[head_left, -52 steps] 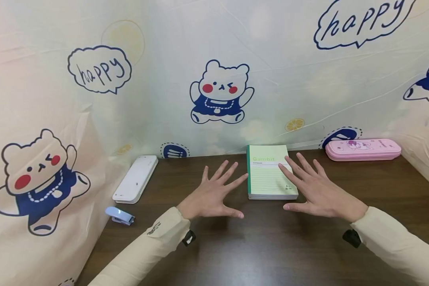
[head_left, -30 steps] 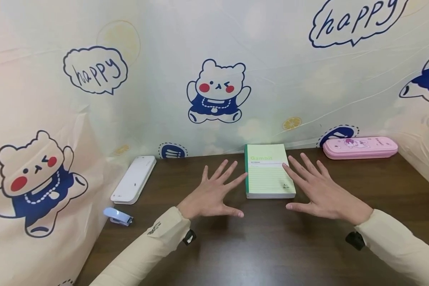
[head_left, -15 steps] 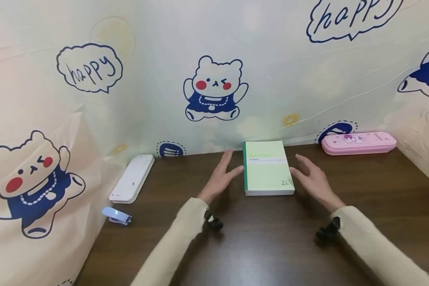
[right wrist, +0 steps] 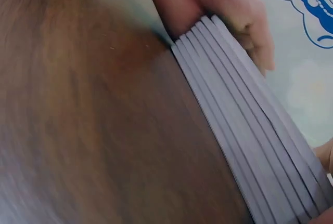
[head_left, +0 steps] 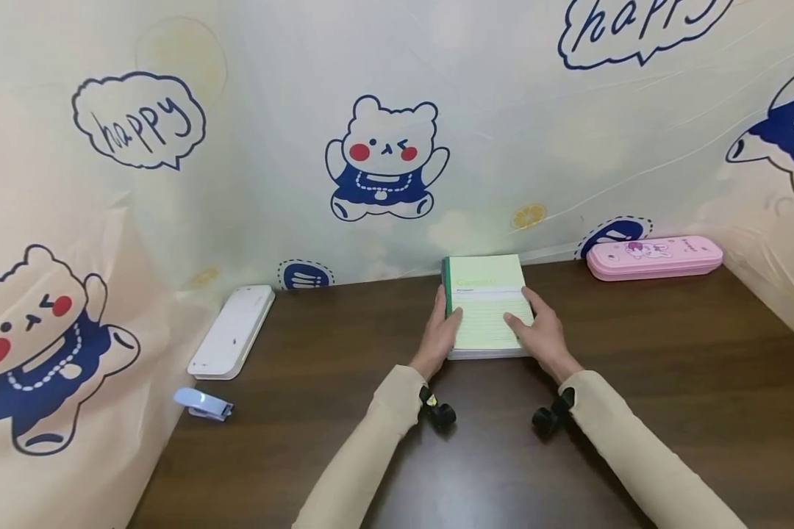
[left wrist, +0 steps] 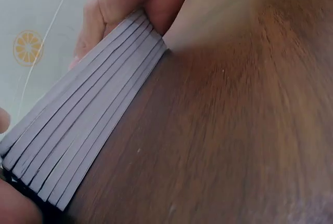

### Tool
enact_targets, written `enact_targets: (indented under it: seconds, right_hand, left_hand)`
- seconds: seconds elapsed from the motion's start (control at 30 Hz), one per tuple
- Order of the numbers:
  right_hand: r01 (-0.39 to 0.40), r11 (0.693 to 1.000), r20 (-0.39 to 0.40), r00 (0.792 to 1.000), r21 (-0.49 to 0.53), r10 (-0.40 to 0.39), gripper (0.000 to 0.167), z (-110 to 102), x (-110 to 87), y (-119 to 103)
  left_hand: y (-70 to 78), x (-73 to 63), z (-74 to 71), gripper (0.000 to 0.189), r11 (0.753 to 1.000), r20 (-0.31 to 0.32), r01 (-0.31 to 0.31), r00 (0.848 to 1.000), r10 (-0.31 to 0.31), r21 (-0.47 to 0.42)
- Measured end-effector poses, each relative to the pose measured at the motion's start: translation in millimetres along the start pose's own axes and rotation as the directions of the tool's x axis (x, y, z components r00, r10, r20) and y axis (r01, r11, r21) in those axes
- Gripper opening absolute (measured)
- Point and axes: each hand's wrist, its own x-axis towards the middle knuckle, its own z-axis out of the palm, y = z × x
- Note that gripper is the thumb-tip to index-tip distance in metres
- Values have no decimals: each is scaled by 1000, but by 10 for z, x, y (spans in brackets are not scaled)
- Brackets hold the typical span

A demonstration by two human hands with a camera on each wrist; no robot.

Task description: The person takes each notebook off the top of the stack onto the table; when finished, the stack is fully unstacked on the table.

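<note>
The left hand (head_left: 440,334) holds the left side of a stack of notebooks (head_left: 486,323), its thumb on the top cover and its fingers along the side. The right hand (head_left: 545,334) grips the right side the same way, so 2 hands hold 1 stack. The stack lies flat on the brown table (head_left: 291,353), close to the cloth (head_left: 265,176) at the back. Its top is light green, with a dark green strip down the left. Well off to the left are a long white case (head_left: 231,332) and, nearer the person, a little blue stapler (head_left: 201,403). To the right, by the cloth, sits a pink case (head_left: 655,258). The cloth shows bears and the word "happy".
</note>
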Motion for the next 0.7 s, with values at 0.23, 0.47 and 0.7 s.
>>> enact_targets:
  seconds: [0.23,0.47,0.7]
  right_hand:
    - [-25,999,-110,994,-44,20,53,-306,18,-94]
    - [5,1000,-80,997,-14,-7,44,-740,-27,-173]
    - [-2,1000,-206,979,-5,1,47,-1253,-50,224]
  left_hand:
    - [-15,-2,4,50,997,-16,-35,999,36,73]
    - [-74,1,-8,50,994,-34,-68,997,71,91]
    - [-33,8,-4,51,988,-24,-82,996,86,129]
